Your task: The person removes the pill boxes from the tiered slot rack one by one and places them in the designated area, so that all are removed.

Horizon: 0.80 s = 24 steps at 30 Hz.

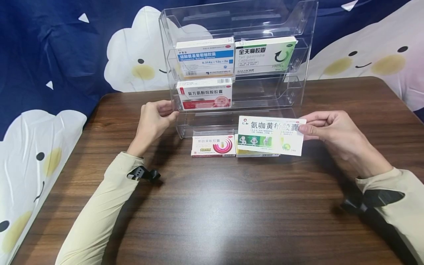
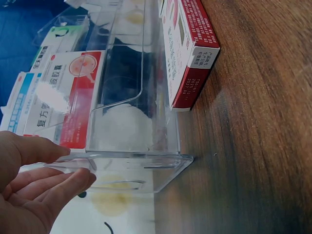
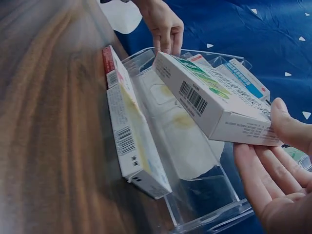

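My right hand [image 1: 306, 127] pinches the right end of a white and green medicine box [image 1: 269, 135] and holds it level above the table, in front of a clear acrylic tiered rack [image 1: 291, 44]. In the right wrist view the box [image 3: 209, 97] lies between thumb and fingers. My left hand [image 1: 167, 114] grips the rack's left side wall [image 2: 136, 161]; thumb and fingers [image 2: 58, 185] sit on either side of its edge. Two boxes stand in the upper tier, blue-white [image 1: 205, 57] and green-white [image 1: 265, 55]. A red-white box [image 1: 204, 94] fills the left of the middle tier.
Two more boxes lie on the dark wooden table [image 1: 212, 213] against the rack's foot: one with a pink swirl [image 1: 213, 146], and a yellowish one [image 1: 255, 154] partly under the held box. A blue cloth with cloud faces [image 1: 49, 73] hangs behind and to the left.
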Each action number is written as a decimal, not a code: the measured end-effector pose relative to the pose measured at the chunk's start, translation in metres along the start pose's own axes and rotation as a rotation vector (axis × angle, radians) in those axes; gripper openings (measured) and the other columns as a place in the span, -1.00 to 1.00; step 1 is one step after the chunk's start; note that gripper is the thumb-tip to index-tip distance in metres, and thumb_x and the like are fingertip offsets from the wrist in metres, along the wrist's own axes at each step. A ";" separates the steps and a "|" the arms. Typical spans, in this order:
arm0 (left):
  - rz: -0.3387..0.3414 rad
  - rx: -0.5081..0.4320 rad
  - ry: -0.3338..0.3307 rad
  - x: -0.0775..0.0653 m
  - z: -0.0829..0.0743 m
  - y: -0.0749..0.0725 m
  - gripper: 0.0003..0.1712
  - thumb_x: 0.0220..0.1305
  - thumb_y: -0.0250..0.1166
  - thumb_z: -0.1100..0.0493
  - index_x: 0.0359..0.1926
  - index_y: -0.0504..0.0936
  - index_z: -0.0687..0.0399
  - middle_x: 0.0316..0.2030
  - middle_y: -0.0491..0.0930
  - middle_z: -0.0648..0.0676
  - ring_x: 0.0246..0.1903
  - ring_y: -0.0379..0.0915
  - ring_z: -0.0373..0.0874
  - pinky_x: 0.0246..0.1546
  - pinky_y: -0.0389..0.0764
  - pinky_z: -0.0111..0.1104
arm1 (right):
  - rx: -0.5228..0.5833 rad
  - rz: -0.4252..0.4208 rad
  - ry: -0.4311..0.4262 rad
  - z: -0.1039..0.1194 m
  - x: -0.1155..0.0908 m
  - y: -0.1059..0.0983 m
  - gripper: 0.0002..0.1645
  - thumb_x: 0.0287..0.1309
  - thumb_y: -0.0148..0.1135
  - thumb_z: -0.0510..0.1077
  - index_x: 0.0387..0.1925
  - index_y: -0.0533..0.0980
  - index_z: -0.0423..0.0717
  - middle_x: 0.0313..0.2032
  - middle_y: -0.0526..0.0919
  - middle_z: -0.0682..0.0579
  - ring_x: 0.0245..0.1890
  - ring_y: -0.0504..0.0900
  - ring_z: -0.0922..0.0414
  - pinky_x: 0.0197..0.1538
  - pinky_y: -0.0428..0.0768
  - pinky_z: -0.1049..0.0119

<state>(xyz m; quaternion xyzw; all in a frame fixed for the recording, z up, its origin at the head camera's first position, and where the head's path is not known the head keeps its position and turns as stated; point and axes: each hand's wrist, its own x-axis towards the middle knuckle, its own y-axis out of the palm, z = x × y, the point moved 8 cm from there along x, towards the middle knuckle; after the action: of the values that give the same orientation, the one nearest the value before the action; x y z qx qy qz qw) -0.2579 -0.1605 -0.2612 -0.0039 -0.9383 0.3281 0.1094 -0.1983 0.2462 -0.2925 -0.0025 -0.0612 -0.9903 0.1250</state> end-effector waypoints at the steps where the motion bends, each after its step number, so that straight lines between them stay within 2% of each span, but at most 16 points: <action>1: 0.001 0.002 -0.001 0.000 0.000 0.000 -0.64 0.16 0.33 0.34 0.01 0.62 0.37 -0.10 0.65 0.30 -0.07 0.63 0.06 -0.02 0.64 -0.29 | 0.002 0.004 0.008 -0.003 -0.001 0.000 -0.75 0.11 0.21 -0.53 -0.22 0.66 -0.27 -0.33 0.75 -0.11 -0.34 0.75 0.11 -0.27 0.71 0.32; 6: -0.002 0.006 -0.008 0.000 0.000 0.000 -0.63 0.16 0.33 0.34 0.02 0.62 0.36 -0.10 0.65 0.30 -0.07 0.63 0.06 -0.03 0.64 -0.28 | -0.028 0.003 0.088 -0.012 -0.008 0.003 -0.78 0.13 0.22 -0.48 -0.27 0.68 -0.20 -0.34 0.76 -0.07 -0.36 0.74 0.13 -0.29 0.71 0.33; 9: -0.003 0.009 -0.010 0.000 0.000 0.000 -0.63 0.16 0.33 0.34 0.02 0.62 0.36 -0.10 0.65 0.30 -0.07 0.63 0.06 -0.03 0.64 -0.28 | -0.062 0.014 0.124 -0.017 -0.013 0.006 -0.72 0.15 0.19 -0.50 -0.30 0.69 -0.13 -0.35 0.76 -0.04 -0.38 0.74 0.14 -0.31 0.71 0.33; 15: -0.005 0.003 -0.003 0.000 -0.001 0.000 -0.63 0.16 0.33 0.34 0.01 0.62 0.38 -0.10 0.65 0.31 -0.08 0.63 0.07 -0.04 0.64 -0.29 | -0.109 0.097 0.174 -0.029 -0.017 0.011 -0.64 0.15 0.14 -0.54 -0.29 0.69 -0.10 -0.33 0.76 -0.05 -0.36 0.74 0.11 -0.31 0.72 0.26; 24: -0.009 0.005 0.011 -0.001 -0.001 0.001 -0.64 0.17 0.33 0.33 0.00 0.62 0.39 -0.10 0.65 0.31 -0.08 0.63 0.06 -0.04 0.64 -0.29 | -0.195 0.236 0.296 -0.057 -0.028 0.018 -0.74 0.25 0.11 -0.42 -0.25 0.67 -0.10 -0.29 0.76 -0.06 -0.30 0.74 0.04 -0.23 0.73 0.15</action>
<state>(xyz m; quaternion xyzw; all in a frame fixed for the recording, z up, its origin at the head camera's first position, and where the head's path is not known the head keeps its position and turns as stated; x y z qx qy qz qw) -0.2569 -0.1594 -0.2609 -0.0012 -0.9368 0.3299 0.1161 -0.1662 0.2287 -0.3477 0.1237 0.0545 -0.9595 0.2471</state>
